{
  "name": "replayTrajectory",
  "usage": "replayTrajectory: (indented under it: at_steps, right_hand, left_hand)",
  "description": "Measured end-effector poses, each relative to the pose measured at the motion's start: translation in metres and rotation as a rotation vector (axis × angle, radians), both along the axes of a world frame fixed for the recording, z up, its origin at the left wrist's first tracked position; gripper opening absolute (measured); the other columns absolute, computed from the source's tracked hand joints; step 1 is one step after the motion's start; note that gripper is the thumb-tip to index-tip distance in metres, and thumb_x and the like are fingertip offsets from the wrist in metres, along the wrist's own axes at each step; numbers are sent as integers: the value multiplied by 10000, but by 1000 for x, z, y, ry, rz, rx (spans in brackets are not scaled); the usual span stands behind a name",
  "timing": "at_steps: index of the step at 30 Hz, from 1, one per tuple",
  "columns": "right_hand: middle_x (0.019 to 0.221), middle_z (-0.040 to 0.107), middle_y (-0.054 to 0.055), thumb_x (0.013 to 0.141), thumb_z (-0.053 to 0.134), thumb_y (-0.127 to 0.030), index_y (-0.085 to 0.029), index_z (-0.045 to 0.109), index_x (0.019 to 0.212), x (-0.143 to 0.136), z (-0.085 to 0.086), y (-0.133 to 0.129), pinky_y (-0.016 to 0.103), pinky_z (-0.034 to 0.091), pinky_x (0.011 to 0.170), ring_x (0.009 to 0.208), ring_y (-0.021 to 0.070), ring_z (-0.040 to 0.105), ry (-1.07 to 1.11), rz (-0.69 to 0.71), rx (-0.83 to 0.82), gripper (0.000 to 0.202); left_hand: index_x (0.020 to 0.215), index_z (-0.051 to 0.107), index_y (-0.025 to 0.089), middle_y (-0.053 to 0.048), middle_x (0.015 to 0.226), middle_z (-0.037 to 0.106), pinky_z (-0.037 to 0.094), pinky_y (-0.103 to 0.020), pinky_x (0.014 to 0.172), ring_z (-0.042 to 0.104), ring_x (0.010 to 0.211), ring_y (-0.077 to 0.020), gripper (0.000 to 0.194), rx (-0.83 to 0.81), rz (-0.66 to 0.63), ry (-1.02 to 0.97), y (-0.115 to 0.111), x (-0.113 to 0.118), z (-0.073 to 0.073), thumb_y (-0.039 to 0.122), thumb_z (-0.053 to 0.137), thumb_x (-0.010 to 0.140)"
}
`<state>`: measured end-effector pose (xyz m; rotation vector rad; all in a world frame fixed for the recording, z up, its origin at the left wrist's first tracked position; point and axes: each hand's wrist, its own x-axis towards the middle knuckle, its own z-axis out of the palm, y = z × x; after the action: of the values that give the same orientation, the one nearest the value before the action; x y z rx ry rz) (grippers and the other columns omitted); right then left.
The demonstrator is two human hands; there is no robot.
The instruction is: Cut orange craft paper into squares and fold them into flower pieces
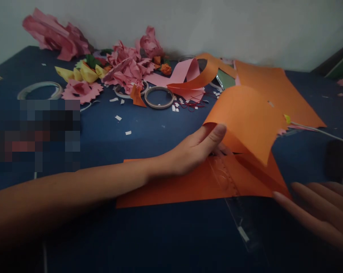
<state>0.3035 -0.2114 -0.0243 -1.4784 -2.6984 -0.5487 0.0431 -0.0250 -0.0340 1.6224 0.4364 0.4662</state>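
Note:
My left hand (201,148) reaches across an orange paper sheet (160,182). Its thumb lies against the edge of the sheet's curled-up flap (242,117), while the other fingers are partly hidden beneath the curl. Under that hand a clear plastic ruler (221,172) rests on the sheet, and its near end sticks out over the blue tabletop (165,239). At the right, my right hand (325,212) is open, fingers stretched out and slightly blurred, close to the sheet's near right corner. I see nothing held in it.
Behind lie crumpled pink paper (128,68), yellow paper pieces (87,72), tape rolls (159,98), an orange strip (200,81) and another orange sheet (268,91). White scraps (128,132) are scattered about. A white cord (322,131) runs at right; a blurred patch covers the left.

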Motion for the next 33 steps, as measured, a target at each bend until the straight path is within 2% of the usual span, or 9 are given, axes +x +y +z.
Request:
replayTrajectory:
  at_steps: [2,4,8,10,14,19,23,27,33]
  right_hand:
    - [804,662,40,840,345,-90,-269,205,1461,-7,1,6,370,455,675,722,219,572,-75,128,16,661]
    - [778,654,68,817,355,-71,-142,189,1466,-9,-1,12,374,440,647,703,232,549,-89,164,13,673]
    - [747,636,67,812,338,-26,-101,111,1472,-8,-5,16,373,410,634,660,227,510,-88,123,-93,702]
    - [757,633,68,839,328,-41,-113,106,1474,-7,-6,15,368,413,646,662,220,513,-68,112,-113,677]
    - [843,635,61,880,353,-68,-197,182,1469,-4,-7,13,350,442,685,713,197,556,32,43,-167,627]
    - [1086,620,91,891,422,-109,-290,323,1422,-9,-7,17,383,458,811,1008,243,576,192,28,-96,570]
    - [1265,560,44,931,330,-136,-291,305,1423,-15,-6,22,422,415,919,1221,226,469,282,22,-244,517]
    - [1282,552,11,953,302,-164,-282,313,1417,-14,-13,25,402,386,964,1245,180,451,289,43,-279,479]
    - [1199,610,-17,926,416,-186,-275,477,1303,-10,-14,38,346,399,975,1167,141,514,378,83,-231,392]
  left_hand:
    - [1079,525,96,-111,961,682,524,-236,822,654,855,-124,453,39,-4,-46,1,0,0,400,202,987]
    - [1005,581,100,-106,953,678,529,-244,801,650,869,-134,405,247,30,-78,-4,-3,0,354,267,983]
    - [698,661,96,-144,840,695,548,-363,653,670,758,-245,359,1163,148,1,-36,-9,-4,286,445,913]
    - [867,684,30,-224,938,686,545,-458,729,666,868,-344,401,1455,212,99,-56,-11,-7,369,474,902]
    - [988,661,-14,-260,984,670,519,-464,839,640,971,-368,438,1471,114,208,-72,-11,-11,376,482,902]
    - [925,668,26,-224,965,674,522,-428,820,634,980,-332,369,1344,-46,129,-56,-10,-6,337,470,909]
    - [1132,580,5,-206,1153,611,501,-426,867,577,1074,-315,425,1280,-94,173,-52,-12,-8,347,445,918]
    - [1169,550,-40,-198,1229,573,376,-401,1043,491,1189,-315,530,1291,-67,191,-54,-13,-11,413,459,909]
    - [1184,555,-6,-188,1270,548,392,-393,1035,489,1205,-314,545,1284,-72,195,-53,-10,-13,456,448,915]
